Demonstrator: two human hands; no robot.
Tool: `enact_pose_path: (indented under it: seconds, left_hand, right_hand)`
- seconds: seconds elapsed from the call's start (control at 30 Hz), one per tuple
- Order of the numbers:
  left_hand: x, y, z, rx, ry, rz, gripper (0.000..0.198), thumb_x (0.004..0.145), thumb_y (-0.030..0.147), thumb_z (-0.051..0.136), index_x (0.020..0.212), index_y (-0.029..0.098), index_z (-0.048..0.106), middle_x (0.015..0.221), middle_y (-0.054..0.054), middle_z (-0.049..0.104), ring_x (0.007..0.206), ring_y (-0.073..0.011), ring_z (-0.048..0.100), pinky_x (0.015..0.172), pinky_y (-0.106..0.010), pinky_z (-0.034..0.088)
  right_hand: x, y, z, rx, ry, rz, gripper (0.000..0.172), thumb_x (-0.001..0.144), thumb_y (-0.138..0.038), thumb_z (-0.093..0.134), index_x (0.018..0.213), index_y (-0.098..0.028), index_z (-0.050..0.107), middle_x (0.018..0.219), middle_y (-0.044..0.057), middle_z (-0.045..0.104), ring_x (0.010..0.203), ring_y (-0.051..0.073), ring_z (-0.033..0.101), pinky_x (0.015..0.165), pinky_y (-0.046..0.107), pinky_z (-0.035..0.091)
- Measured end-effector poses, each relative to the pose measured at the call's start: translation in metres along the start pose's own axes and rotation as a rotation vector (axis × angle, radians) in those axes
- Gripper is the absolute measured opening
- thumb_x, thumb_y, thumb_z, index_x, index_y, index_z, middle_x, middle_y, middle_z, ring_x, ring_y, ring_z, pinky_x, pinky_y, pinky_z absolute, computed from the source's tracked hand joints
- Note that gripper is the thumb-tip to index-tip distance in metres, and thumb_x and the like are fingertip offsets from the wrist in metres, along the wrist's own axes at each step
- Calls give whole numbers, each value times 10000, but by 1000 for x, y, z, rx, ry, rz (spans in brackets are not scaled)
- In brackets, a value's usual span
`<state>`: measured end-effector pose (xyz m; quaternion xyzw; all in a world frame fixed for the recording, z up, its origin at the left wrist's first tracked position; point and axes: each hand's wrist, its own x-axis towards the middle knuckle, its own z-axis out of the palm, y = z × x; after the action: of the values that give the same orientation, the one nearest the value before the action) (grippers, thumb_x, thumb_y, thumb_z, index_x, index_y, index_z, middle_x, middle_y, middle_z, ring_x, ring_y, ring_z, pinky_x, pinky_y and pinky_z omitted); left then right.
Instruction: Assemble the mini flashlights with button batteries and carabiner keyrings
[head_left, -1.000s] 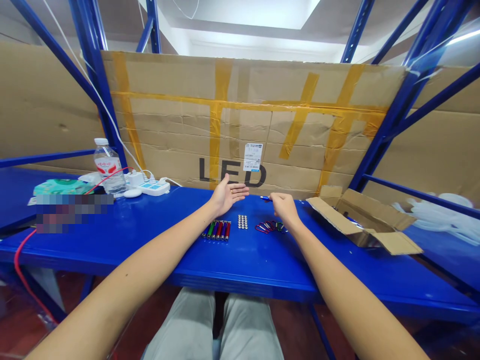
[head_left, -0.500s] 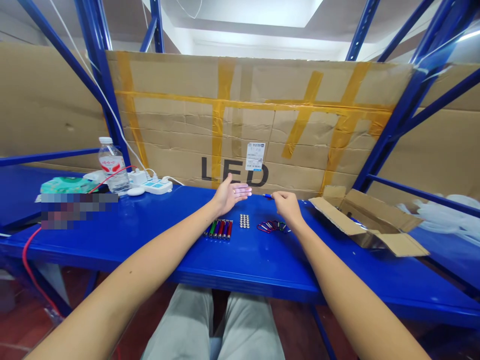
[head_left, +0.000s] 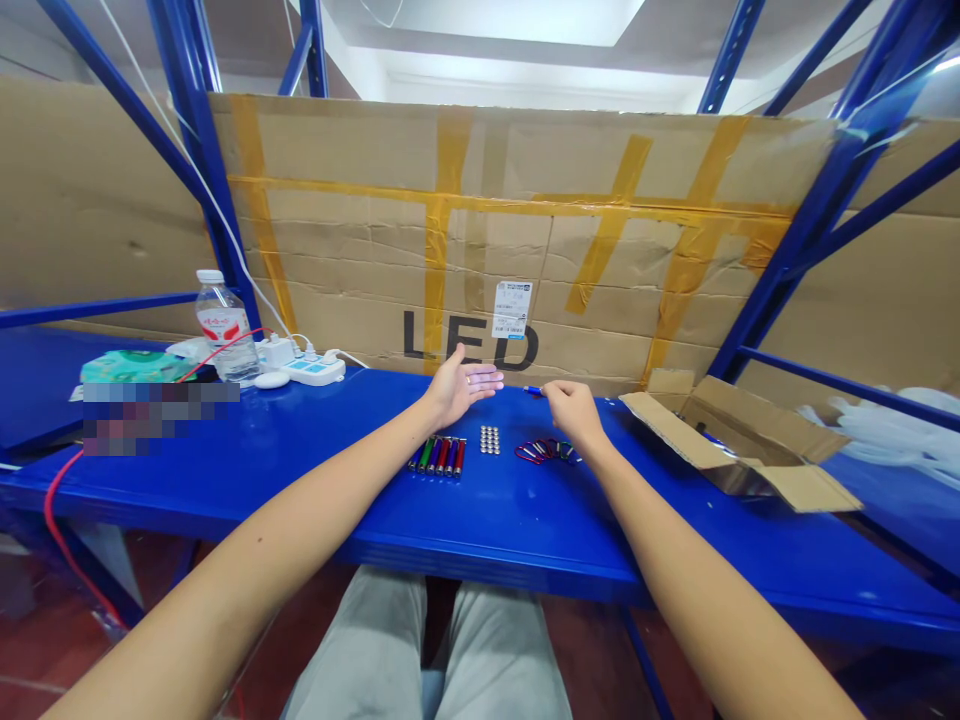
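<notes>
The right hand is curled closed around a slim blue tube, whose free end juts out toward the left hand; how the fingers pinch it is hidden by the hand itself; the left hand is spread flat and holds nothing, thumb up, palm showing, its fingertips near the end of the tube but not touching it; the step in hand reads as holding up the one piece in front of the open palm, with nothing being joined or set down; nearer the body, on the blue table, small parts lie sorted: a row of metallic tubes, green, purple and red among them, its left end partly covered by the left arm; a neat grid of silver discs, perhaps button cells; and a fan of coloured carabiner clips beside the right wrist; an open cardboard box stands farther right, something blue inside it too small to name; a two-handed grip would call for the left fingers to close on the free end, while lowering the piece would call for forearms kept clear of the loose discs, which likely scatter easily
</notes>
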<state>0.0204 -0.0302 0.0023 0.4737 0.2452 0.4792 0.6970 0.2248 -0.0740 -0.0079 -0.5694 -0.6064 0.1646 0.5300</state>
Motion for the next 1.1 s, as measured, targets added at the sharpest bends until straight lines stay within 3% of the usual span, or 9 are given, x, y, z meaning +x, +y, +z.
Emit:
enact_pose_path:
  seconds: [0.43,0.67,1.1]
  left_hand:
    - [-1,1,0,-9,7,-4,797,938,654,225,1269,6,550,1218,-259,634,1110,-299,631,992,-402,459]
    - [-2,2,1,-23,31,-11,805,933,660,242,1259,-8,551,1196,-266,639,1094,-299,638,999,-401,457]
    - [3,-2,-1,-95,75,-10,783,942,631,270,1268,-31,535,1163,-283,644,1097,-290,640,1006,-382,471]
  right_hand:
    - [0,1,-1,-14,23,-27,272,720,-312,463,496,-215,340,471,-42,288,508,116,308,481,258,238]
    - [-1,-5,-4,-57,73,22,256,699,-338,514,496,-182,505,465,-45,286,511,116,307,496,270,242]
    - [-2,-10,-5,-71,80,23,259,693,-320,516,478,-176,514,462,-46,259,507,113,290,496,275,225]
